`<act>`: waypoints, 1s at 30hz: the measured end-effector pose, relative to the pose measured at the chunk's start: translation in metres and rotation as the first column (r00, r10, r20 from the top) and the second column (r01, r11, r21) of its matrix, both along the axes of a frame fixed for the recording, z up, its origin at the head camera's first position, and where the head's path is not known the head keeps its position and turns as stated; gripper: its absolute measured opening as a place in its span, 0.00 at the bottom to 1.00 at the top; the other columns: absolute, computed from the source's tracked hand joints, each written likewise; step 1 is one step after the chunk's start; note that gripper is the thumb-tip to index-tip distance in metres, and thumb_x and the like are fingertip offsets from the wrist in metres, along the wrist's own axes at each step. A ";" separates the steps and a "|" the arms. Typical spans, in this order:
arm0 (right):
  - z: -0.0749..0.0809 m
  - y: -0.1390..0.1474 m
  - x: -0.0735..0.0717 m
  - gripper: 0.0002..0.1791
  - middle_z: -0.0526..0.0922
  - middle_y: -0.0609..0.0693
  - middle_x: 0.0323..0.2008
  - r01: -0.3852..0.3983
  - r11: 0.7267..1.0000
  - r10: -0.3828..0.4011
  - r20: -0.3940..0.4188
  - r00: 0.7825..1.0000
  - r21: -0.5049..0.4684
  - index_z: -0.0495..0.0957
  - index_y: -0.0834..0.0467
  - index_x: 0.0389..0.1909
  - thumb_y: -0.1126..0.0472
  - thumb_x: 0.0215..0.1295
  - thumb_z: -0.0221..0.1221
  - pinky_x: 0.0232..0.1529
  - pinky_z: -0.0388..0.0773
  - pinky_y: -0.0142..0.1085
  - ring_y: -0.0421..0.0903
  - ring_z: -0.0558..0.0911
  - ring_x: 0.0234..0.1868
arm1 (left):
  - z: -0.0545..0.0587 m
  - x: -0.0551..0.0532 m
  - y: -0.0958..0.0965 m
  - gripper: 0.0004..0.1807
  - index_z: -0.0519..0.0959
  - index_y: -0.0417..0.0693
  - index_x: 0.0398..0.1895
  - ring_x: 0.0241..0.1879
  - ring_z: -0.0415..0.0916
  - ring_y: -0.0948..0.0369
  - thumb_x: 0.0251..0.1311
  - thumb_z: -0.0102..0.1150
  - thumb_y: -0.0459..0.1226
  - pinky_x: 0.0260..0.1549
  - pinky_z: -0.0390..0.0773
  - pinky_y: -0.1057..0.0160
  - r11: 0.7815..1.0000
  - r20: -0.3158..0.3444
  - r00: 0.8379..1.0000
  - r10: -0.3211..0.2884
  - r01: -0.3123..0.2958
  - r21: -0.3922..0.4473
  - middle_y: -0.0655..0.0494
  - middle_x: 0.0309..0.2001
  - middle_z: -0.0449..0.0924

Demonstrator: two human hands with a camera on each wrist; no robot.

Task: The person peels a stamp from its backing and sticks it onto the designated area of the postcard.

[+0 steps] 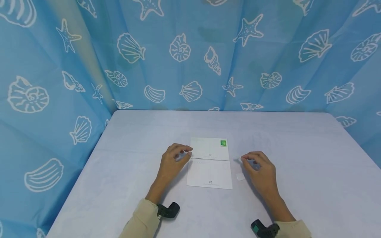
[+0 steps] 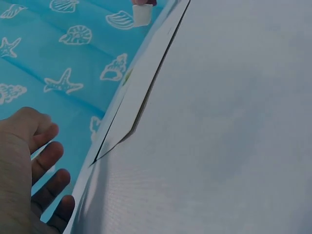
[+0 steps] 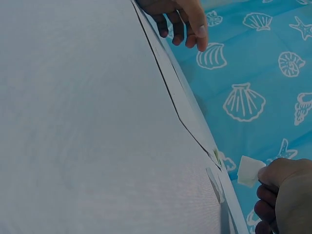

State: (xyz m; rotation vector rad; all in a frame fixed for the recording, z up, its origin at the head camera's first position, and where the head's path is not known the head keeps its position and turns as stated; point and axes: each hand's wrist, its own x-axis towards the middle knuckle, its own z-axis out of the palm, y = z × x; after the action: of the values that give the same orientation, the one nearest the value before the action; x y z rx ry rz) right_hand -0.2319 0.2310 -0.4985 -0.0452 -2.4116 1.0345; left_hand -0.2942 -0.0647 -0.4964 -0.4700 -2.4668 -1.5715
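Observation:
Two white postcards lie one above the other on the table: the upper postcard has a green stamp in its top right corner, the lower postcard shows none. My left hand hovers at their left side, fingers loosely bent and thumb apart from the index finger, holding nothing. To the right of the postcards, my right hand pinches a small white square piece of paper between thumb and index finger. Which side of that piece faces the table is hidden.
Another small whitish piece lies on the white-covered table, between the lower postcard and my right hand. A blue curtain with shell and starfish prints hangs behind and along the sides.

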 end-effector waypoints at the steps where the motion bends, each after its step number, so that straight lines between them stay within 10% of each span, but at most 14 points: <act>1: 0.000 0.000 0.001 0.03 0.81 0.44 0.41 -0.001 1.000 0.001 -0.005 1.000 -0.005 0.86 0.57 0.37 0.64 0.63 0.68 0.44 0.72 0.30 0.40 0.77 0.44 | 0.000 0.001 0.000 0.07 0.87 0.59 0.45 0.46 0.74 0.61 0.65 0.66 0.41 0.45 0.76 0.56 1.000 -0.002 1.000 0.000 0.000 0.003 0.67 0.44 0.79; 30: 0.012 -0.014 0.027 0.03 0.81 0.42 0.42 -0.022 0.987 0.033 0.067 0.997 -0.161 0.87 0.55 0.37 0.61 0.66 0.66 0.45 0.73 0.29 0.39 0.76 0.43 | 0.002 0.035 0.012 0.08 0.87 0.61 0.43 0.45 0.73 0.64 0.62 0.69 0.39 0.44 0.77 0.59 0.999 -0.023 0.999 -0.037 0.038 0.023 0.70 0.41 0.79</act>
State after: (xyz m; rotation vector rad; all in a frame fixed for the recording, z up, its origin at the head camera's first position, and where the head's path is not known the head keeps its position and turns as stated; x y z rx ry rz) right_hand -0.2054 0.2171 -0.4861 -0.1057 -2.3908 1.2576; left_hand -0.2593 -0.0529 -0.4940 -0.5306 -2.4342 -1.5977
